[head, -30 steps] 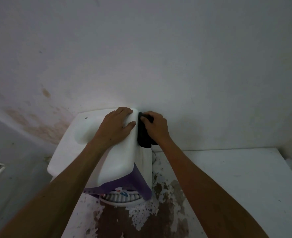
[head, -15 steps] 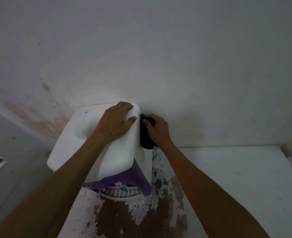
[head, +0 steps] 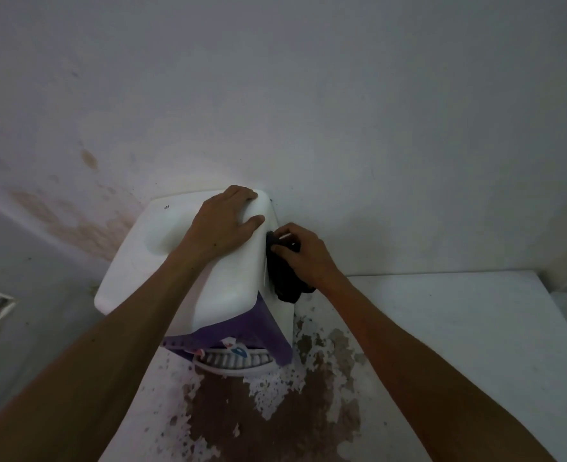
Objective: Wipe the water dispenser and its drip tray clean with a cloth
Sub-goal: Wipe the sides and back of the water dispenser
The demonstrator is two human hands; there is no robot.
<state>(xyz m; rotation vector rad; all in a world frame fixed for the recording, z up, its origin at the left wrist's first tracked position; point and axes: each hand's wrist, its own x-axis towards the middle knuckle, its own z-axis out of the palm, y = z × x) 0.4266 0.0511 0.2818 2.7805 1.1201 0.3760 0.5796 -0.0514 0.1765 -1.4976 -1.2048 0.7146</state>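
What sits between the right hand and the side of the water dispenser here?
A dark cloth, bunched in the right hand and pressed against the right side of the water dispenser. The head view shows it; the left hand rests on top.

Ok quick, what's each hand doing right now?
Left hand: open, fingers flat on top of the water dispenser.
Right hand: gripping the dark cloth against the dispenser's side.

Stained pale wall (head: 308,95); white table (head: 442,328), paint flaked; dim light.
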